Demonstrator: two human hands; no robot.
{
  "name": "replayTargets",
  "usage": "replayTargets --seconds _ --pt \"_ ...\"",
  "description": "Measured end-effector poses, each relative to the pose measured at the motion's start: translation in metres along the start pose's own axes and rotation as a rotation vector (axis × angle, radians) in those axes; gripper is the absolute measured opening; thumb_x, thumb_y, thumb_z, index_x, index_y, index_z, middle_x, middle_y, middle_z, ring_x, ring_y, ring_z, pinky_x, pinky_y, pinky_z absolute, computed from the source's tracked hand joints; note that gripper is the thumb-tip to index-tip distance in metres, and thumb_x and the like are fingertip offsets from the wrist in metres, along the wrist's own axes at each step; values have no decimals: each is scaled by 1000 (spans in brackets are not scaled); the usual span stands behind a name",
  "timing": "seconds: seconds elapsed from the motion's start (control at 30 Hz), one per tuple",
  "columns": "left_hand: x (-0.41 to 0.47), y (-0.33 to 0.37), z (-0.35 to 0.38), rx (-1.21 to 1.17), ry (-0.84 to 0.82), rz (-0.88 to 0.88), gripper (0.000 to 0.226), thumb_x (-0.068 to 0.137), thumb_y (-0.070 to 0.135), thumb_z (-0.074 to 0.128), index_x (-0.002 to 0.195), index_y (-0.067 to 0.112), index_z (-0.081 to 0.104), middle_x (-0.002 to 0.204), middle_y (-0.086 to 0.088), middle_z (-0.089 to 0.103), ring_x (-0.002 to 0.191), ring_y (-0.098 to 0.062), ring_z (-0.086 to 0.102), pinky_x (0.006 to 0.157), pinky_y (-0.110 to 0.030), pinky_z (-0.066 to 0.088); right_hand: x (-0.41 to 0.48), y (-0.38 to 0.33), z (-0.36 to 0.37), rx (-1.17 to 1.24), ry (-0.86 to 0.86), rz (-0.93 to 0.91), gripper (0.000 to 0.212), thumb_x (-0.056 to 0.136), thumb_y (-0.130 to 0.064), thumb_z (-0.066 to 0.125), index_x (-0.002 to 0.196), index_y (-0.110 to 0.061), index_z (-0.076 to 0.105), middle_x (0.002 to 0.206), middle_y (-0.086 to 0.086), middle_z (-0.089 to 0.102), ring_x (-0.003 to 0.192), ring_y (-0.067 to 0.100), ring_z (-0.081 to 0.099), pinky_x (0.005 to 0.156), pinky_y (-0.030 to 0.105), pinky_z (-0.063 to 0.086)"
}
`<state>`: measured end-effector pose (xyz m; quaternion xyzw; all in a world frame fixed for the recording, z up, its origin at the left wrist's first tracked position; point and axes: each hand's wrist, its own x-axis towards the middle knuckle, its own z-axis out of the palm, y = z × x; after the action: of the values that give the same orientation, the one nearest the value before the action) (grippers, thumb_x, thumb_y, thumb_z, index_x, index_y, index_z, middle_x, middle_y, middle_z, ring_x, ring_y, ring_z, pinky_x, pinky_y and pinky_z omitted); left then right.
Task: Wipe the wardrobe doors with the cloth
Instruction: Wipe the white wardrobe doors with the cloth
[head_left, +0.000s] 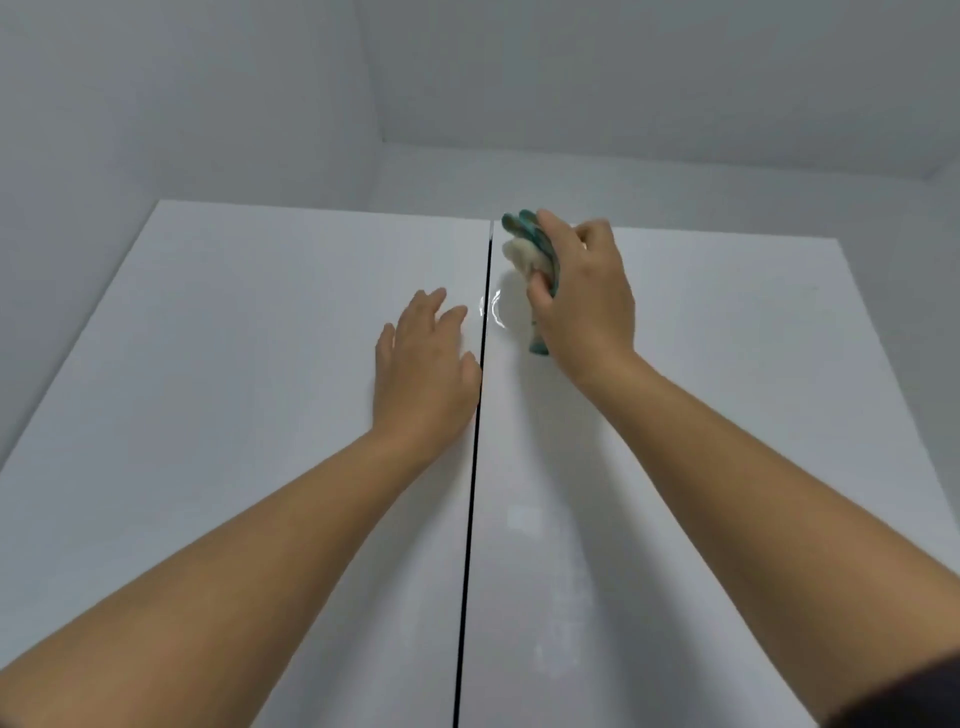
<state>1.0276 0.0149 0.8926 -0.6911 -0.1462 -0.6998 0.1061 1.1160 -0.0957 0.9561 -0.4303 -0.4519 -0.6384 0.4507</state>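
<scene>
1. Right hand (584, 299): fingers curled round the bunched teal-cream cloth (522, 249), pressing it on the right door (727, 441) just right of the seam (475, 467).
2. Left hand (423, 364): fingers straight, flat on the left door (208, 415) just left of the seam.
3. Cloth's long axis runs roughly along the seam.
4. Best to keep firm pressure and overlap strokes parallel to the seam.

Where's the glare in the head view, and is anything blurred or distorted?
Head view: a small curved glare spot sits on the glossy right door, beside the gap, near the cloth. The right hand gripping it looks slightly soft. A faint arm shadow or reflection runs down that door. The door edges splay outward toward the bottom, likely wide-angle perspective.
</scene>
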Motion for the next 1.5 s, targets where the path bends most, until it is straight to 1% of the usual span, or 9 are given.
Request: replayTargets --seconds 0.07,0.13,0.2,0.37,0.57,0.7,0.9,1.3,1.5 --pt "10 -1 13 68 -45 29 55 100 25 35 151 15 17 160 -1 4 147 -16 -4 118 -41 -1 28 1 15 -95 20 4 46 94 -19 51 140 -23 45 125 7 45 105 22 50 73 32 48" --pt "11 -5 27 123 -58 52 55 103 30 24 152 14 6 161 -1 -3 147 -15 -9 118 -42 -6 46 4 30 -167 -13 -5 43 99 -27 45 141 -23 43 137 7 40 115 23 46 78 33 48" --pt "10 -8 34 166 -40 74 54 103 31 17 152 16 4 161 0 -3 147 -14 -9 118 -43 -7 57 8 42 -238 -88 -17 41 100 -33 39 140 -23 44 141 5 39 120 24 42 82 34 44" --pt "11 -12 37 187 -22 96 52 103 30 13 152 17 2 161 0 -4 147 -14 -9 119 -44 -6 63 8 62 -349 -121 -97 35 101 -34 36 128 -24 56 130 3 48 111 28 41 80 34 41" --pt "13 -12 39 219 -11 95 52 103 31 12 152 18 4 161 0 -3 147 -14 -7 118 -43 -4 66 20 64 -451 -136 -204 27 97 -17 51 121 -21 61 131 0 49 108 28 43 80 35 40" --pt "14 -7 39 209 -30 46 51 103 29 13 152 18 2 161 1 -5 147 -14 -8 119 -43 -3 62 37 48 -491 -147 -227 37 88 -11 63 123 -24 60 134 -1 47 108 29 43 80 37 38" --pt "14 11 49 208 56 -71 51 102 18 17 152 15 7 161 -1 -1 148 -17 -5 119 -44 -2 59 58 31 -465 -143 -226 34 92 -9 54 120 -26 61 135 -3 45 108 28 42 79 35 33" --pt "13 10 50 175 87 -73 49 103 23 20 151 16 19 160 2 9 148 -15 4 118 -39 -2 58 150 -41 -462 -119 -59 36 96 -11 42 123 -27 60 137 -1 44 114 30 40 83 36 32" --pt "13 9 50 156 106 -71 48 102 21 24 150 15 24 159 1 14 147 -16 8 118 -40 1 54 195 -77 -513 -80 31 35 93 -8 45 120 -24 60 135 2 45 114 33 40 80 36 31"
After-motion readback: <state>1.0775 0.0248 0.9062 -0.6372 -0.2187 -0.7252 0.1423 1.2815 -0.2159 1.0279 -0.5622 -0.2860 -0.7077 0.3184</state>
